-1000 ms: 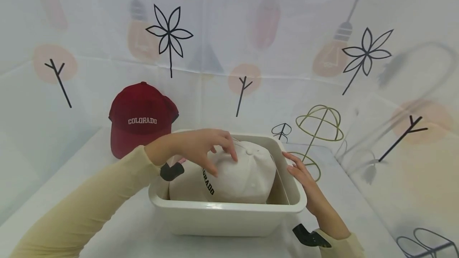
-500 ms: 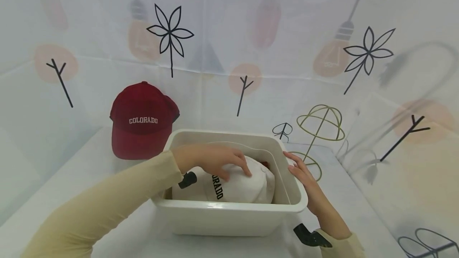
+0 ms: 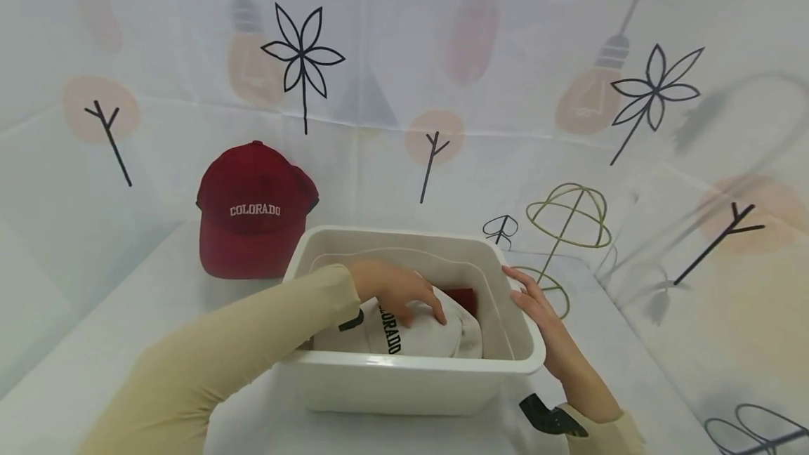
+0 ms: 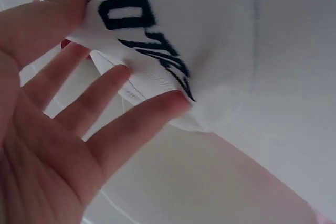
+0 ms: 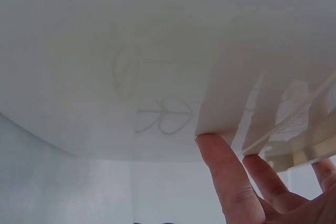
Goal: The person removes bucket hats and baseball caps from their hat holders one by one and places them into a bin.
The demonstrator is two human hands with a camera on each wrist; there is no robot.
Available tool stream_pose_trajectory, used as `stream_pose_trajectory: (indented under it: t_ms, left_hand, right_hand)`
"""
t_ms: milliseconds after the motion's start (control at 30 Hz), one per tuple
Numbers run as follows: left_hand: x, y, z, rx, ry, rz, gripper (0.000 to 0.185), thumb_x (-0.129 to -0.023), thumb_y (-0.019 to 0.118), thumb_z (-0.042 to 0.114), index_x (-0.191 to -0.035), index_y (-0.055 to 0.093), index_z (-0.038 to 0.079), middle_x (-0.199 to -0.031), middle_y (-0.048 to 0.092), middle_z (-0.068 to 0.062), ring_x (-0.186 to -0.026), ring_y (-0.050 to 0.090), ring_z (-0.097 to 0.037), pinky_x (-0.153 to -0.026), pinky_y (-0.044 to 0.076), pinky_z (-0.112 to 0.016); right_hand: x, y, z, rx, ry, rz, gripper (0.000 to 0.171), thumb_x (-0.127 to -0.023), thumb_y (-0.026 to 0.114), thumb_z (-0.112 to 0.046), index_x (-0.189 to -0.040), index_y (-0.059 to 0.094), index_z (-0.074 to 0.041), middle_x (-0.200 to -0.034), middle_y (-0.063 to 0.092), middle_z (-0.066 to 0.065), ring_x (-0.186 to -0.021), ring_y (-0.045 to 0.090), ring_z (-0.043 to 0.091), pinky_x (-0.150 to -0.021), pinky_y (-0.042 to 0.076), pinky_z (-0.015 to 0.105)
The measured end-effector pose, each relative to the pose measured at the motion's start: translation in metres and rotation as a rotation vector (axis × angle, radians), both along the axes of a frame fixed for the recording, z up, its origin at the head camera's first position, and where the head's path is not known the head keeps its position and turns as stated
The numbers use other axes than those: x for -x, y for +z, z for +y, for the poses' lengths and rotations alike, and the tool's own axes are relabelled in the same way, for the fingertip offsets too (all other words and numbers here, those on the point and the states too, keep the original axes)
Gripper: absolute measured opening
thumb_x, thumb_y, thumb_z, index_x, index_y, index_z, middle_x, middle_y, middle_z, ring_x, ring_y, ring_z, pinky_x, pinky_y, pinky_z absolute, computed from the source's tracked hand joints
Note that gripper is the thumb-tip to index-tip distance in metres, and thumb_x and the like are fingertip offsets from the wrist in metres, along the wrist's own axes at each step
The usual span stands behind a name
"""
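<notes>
A white cap (image 3: 430, 332) with black lettering lies inside a white plastic bin (image 3: 404, 381). My left hand (image 3: 404, 293) reaches into the bin and presses on the top of the cap. In the left wrist view the fingers (image 4: 136, 124) are spread and nearly straight against the white cap (image 4: 210, 40) beside its lettering. My right hand (image 3: 537, 307) rests flat against the outside of the bin's right rim. In the right wrist view its straight fingers (image 5: 226, 177) touch the bin's ribbed edge (image 5: 247, 87). A dark red item (image 3: 460, 297) shows in the bin behind the cap.
A red cap (image 3: 253, 220) reading COLORADO stands at the back left on the white table. A green wire hat stand (image 3: 565, 220) stands right of the bin, and a dark wire frame (image 3: 752, 427) shows at the bottom right. Patterned cloth walls close in the back and sides.
My left hand has pushed the white cap down from rim height to low inside the bin, uncovering the dark red item. The right hand has stayed on the rim.
</notes>
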State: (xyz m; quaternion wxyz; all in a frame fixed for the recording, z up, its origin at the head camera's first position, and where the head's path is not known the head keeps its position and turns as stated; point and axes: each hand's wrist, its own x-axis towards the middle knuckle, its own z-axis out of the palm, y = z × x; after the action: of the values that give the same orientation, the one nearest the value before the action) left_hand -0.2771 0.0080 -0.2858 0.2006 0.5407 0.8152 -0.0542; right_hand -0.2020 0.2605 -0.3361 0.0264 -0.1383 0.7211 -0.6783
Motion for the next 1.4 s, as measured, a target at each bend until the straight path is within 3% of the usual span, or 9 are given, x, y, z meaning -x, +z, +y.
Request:
stream_pose_trajectory:
  t_ms: [100, 233, 400, 500, 767, 1067, 1300, 1400]
  left_hand:
    - [0.0, 0.0, 0.005, 0.02, 0.006, -0.024, 0.051, -0.086, 0.065, 0.007, -0.132, 0.054, 0.027, -0.131, 0.051, 0.007, -0.122, 0.04, -0.007, -0.103, 0.026, -0.021]
    - [-0.004, 0.007, 0.002, 0.0, 0.08, -0.07, 0.053, -0.084, 0.067, 0.005, -0.13, 0.056, 0.028, -0.133, 0.049, 0.006, -0.122, 0.04, -0.007, -0.102, 0.028, -0.02]
    - [-0.01, 0.022, -0.012, -0.1, 0.141, -0.15, 0.052, -0.083, 0.069, 0.007, -0.13, 0.056, 0.027, -0.134, 0.048, 0.007, -0.118, 0.043, -0.01, -0.098, 0.034, -0.023]
    - [-0.014, 0.03, -0.021, -0.159, 0.149, -0.156, 0.047, -0.085, 0.068, 0.012, -0.129, 0.057, 0.026, -0.131, 0.049, 0.007, -0.119, 0.042, -0.011, -0.099, 0.034, -0.024]
    - [-0.023, 0.046, -0.048, -0.3, 0.183, -0.068, 0.043, -0.087, 0.067, 0.019, -0.129, 0.056, 0.02, -0.129, 0.051, 0.007, -0.122, 0.042, -0.01, -0.101, 0.033, -0.026]
    - [-0.033, 0.06, -0.073, -0.483, 0.227, 0.044, 0.031, -0.088, 0.065, 0.018, -0.119, 0.063, 0.02, -0.116, 0.06, 0.011, -0.107, 0.053, -0.011, -0.094, 0.042, -0.03]
    - [-0.042, 0.065, -0.092, -0.597, 0.267, 0.05, 0.029, -0.088, 0.066, 0.018, -0.117, 0.065, 0.018, -0.112, 0.062, 0.008, -0.104, 0.055, -0.011, -0.089, 0.046, -0.034]
    - [-0.045, 0.064, -0.103, -0.64, 0.328, 0.044, 0.029, -0.088, 0.065, 0.021, -0.117, 0.065, 0.02, -0.113, 0.061, 0.009, -0.105, 0.054, -0.009, -0.089, 0.047, -0.034]
  right_hand:
    - [0.0, 0.0, -0.001, -0.004, 0.008, 0.0, 0.042, -0.101, 0.036, -0.023, -0.142, 0.028, -0.015, -0.132, 0.036, 0.02, -0.107, 0.056, 0.022, -0.08, 0.052, 0.038]
    - [0.0, 0.0, -0.002, -0.037, 0.01, -0.002, 0.046, -0.101, 0.036, -0.025, -0.143, 0.025, -0.014, -0.135, 0.033, 0.022, -0.108, 0.055, 0.023, -0.08, 0.051, 0.037]
    - [-0.003, -0.001, -0.001, -0.086, 0.001, 0.003, 0.046, -0.101, 0.036, -0.026, -0.144, 0.024, -0.015, -0.135, 0.033, 0.022, -0.107, 0.054, 0.022, -0.078, 0.051, 0.038]
    - [-0.003, 0.0, 0.0, -0.09, -0.004, 0.001, 0.046, -0.101, 0.036, -0.027, -0.144, 0.024, -0.016, -0.135, 0.033, 0.021, -0.108, 0.053, 0.022, -0.078, 0.05, 0.038]
    - [-0.004, -0.001, 0.0, -0.096, -0.01, -0.006, 0.046, -0.101, 0.035, -0.027, -0.144, 0.024, -0.017, -0.135, 0.033, 0.022, -0.107, 0.054, 0.02, -0.078, 0.051, 0.037]
    - [-0.003, 0.0, 0.002, -0.072, -0.001, -0.003, 0.044, -0.101, 0.035, -0.028, -0.143, 0.025, -0.018, -0.132, 0.034, 0.018, -0.104, 0.055, 0.019, -0.077, 0.051, 0.037]
    - [-0.002, 0.001, 0.002, -0.081, -0.006, 0.001, 0.044, -0.101, 0.035, -0.028, -0.143, 0.025, -0.019, -0.132, 0.034, 0.018, -0.104, 0.056, 0.016, -0.077, 0.052, 0.036]
    - [-0.002, 0.0, 0.002, -0.077, -0.006, -0.002, 0.043, -0.101, 0.035, -0.028, -0.142, 0.026, -0.019, -0.132, 0.033, 0.017, -0.104, 0.055, 0.015, -0.077, 0.052, 0.035]
